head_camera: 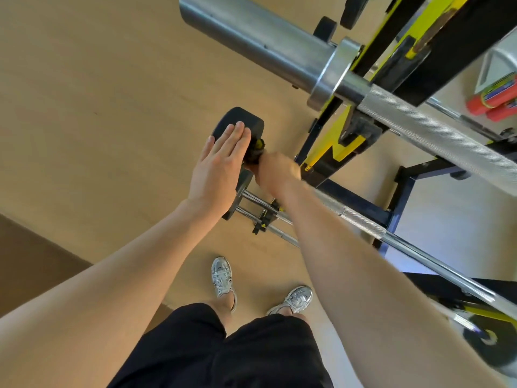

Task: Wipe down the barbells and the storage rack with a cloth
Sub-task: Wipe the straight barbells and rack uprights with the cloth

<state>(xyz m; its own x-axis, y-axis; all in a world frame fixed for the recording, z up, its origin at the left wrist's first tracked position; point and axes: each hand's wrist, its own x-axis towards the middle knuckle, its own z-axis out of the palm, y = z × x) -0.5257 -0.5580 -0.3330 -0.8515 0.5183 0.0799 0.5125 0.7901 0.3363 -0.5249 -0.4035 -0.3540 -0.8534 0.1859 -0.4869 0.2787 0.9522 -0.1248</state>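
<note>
A chrome barbell (pixel 414 242) lies on the black and yellow storage rack (pixel 330 155), running from centre to lower right. Its end carries a black weight plate (pixel 246 119). My left hand (pixel 218 166) lies flat with fingers together against the plate's outer face. My right hand (pixel 277 170) is closed around the bar just inside the plate, at a black and yellow collar (pixel 257 148). A second, thicker barbell (pixel 335 71) rests higher on the rack, close to the camera. No cloth is visible.
More bars with collars (pixel 265 217) sit lower on the rack under my wrists. My two feet in silver shoes (pixel 223 278) stand on the tan floor. Red dumbbells (pixel 492 105) lie at the far right. Another black plate (pixel 486 343) is at the lower right.
</note>
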